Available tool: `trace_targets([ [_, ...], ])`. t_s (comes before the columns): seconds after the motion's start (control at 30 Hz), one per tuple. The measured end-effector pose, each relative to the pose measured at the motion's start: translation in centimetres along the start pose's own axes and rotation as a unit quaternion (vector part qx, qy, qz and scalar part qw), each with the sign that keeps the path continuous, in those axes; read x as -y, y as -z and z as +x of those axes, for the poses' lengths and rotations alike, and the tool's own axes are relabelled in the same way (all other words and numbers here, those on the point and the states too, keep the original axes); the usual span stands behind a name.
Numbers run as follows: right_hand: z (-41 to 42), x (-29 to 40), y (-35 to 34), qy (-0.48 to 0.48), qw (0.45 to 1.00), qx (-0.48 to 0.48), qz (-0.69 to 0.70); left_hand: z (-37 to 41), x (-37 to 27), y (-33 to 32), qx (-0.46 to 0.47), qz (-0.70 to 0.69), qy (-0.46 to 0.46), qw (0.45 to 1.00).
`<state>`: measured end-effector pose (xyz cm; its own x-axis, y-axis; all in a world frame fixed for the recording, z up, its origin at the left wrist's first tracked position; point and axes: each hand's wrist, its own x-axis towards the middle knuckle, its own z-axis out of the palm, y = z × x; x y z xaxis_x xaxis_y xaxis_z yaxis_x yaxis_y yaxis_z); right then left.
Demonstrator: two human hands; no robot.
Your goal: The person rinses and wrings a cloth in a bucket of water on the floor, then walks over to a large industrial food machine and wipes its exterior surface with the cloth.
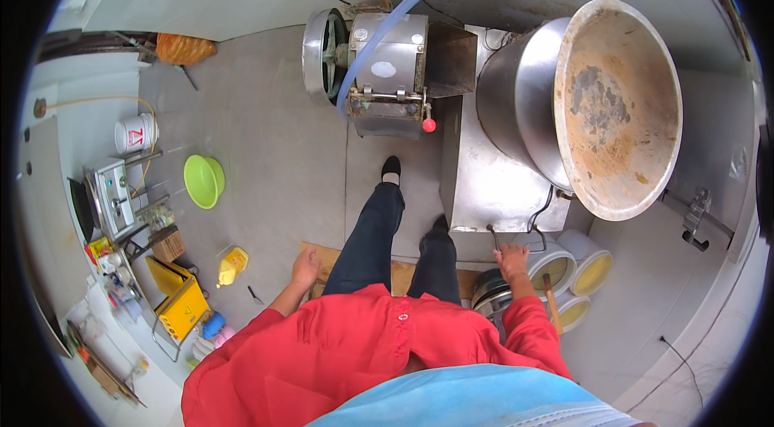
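My left hand (pixel 306 265) hangs beside my thigh, next to a wooden board (pixel 402 276) on the floor, and appears to hold nothing; its fingers are partly bent. My right hand (pixel 513 259) is at a bent metal handle or rod (pixel 537 244) at the near edge of a steel stand (pixel 508 185); whether the fingers close on it cannot be made out. On the stand sits a large steel drum (pixel 532 100) with a wide, stained metal bowl (pixel 620 109) tilted at its top. Farther left is a steel machine (pixel 387 70) with a wheel, a red-knobbed lever (pixel 429 125) and a pale blue hose (pixel 405 6).
White buckets (pixel 553 270) and a steel pot (pixel 491 289) stand near my right arm. On the left floor are a green basin (pixel 204 181), a yellow bottle (pixel 232 266) and a white bucket (pixel 136 133). A yellow case (pixel 181 309) and shelving line the left wall.
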<state>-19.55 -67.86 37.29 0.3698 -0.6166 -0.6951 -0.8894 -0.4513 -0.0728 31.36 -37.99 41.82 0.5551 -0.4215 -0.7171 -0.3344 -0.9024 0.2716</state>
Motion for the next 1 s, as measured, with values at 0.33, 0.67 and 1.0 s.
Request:
trace_targets([
  [0.33, 1.3, 0.4, 0.0, -0.013, 0.993, 0.111, -0.042, 3.8, 1.9, 5.9, 0.023, -0.022, 0.061, 0.998],
  [0.67, 2.9, 1.6, 1.7, -0.057, 0.970, 0.231, -0.042, 4.6, -1.3, 4.2, 0.016, -0.108, 0.095, 0.989],
  [1.0, 4.7, 3.1, 3.0, -0.123, 0.942, 0.307, -0.063, 6.9, -2.4, 4.8, 0.029, -0.087, 0.120, 0.989],
])
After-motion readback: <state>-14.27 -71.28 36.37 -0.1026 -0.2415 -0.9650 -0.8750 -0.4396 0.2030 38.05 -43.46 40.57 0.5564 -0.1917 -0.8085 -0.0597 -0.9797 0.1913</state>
